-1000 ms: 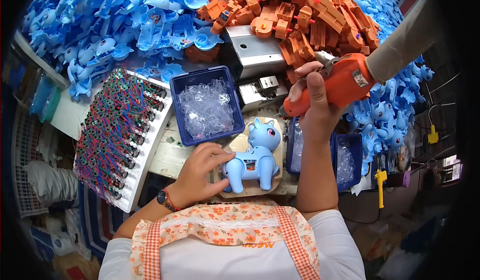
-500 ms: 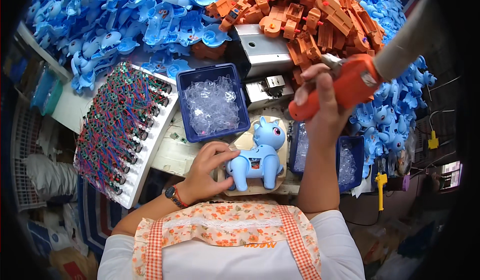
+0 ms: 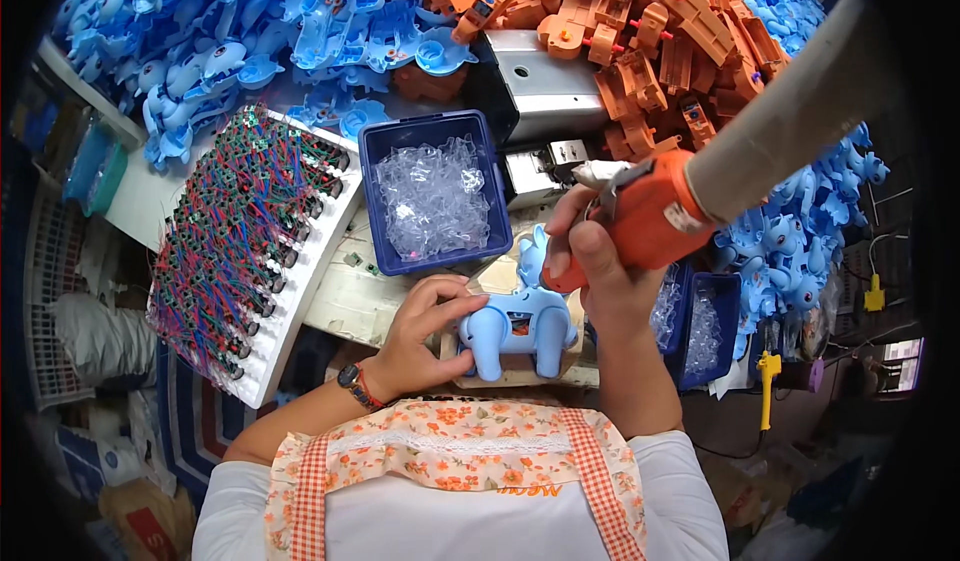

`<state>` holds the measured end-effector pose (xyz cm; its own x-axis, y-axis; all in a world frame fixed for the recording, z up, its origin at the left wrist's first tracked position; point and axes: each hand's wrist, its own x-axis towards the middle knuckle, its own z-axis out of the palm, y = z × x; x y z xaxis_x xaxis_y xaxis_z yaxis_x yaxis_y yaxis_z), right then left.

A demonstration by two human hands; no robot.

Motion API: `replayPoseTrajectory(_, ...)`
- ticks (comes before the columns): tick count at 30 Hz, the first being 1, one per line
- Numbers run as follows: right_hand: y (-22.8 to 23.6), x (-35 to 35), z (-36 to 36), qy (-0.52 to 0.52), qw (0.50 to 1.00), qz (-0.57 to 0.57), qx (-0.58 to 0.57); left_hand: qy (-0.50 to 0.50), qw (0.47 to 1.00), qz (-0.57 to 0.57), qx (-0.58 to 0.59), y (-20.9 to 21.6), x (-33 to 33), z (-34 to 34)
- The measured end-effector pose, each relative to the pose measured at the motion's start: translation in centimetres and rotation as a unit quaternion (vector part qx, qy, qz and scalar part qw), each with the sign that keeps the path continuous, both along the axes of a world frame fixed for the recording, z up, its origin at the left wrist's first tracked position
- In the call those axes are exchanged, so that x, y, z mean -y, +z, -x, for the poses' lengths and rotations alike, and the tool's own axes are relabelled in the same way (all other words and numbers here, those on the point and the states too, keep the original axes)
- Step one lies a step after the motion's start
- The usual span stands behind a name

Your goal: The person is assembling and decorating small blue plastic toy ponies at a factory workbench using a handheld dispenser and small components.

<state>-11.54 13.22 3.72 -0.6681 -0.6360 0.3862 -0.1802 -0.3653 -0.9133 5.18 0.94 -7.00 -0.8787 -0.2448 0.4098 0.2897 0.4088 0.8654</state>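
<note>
A blue plastic toy pony (image 3: 552,329) lies side-up on a pale block (image 3: 492,279), with an opening in its belly that shows parts inside. My left hand (image 3: 415,333) grips its left end between thumb and fingers. My right hand (image 3: 622,286) is closed round an orange handheld power tool (image 3: 655,211) with a thick grey sleeve. The tool's lower end hangs over the pony's head and hides much of it. Whether the tool touches the pony I cannot tell.
A navy bin (image 3: 372,201) of clear plastic pieces stands behind the pony. On the left, a white tray (image 3: 325,236) holds wired circuit boards. Piles of blue shells (image 3: 345,36) and orange casings (image 3: 650,21) fill the back. Another navy bin (image 3: 733,311) sits at right.
My right hand has brought the tool down and left, over the pony's head, which was in plain sight before. My left hand keeps its grip. The whole view has shifted slightly.
</note>
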Motion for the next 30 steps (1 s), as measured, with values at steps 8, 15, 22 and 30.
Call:
replayPoseTrajectory(8,3.1,-0.6,0.4,0.014,0.999,0.001,-0.051,-0.021,1.000,0.014,-0.012,0.3,0.6,-0.1)
replayPoseTrajectory(15,4.1,-0.5,0.8,0.056,0.995,0.068,-0.052,-0.006,0.999,0.039,0.020,6.0,2.2,1.4)
replayPoseTrajectory(22,4.9,-0.5,-0.3,0.089,0.990,0.099,-0.052,0.008,0.997,0.083,-0.001,6.0,-0.1,4.5)
replayPoseTrajectory(30,4.9,-2.0,-0.6,0.070,0.989,0.110,-0.066,0.020,0.987,0.160,-0.002,5.7,-0.1,3.9)
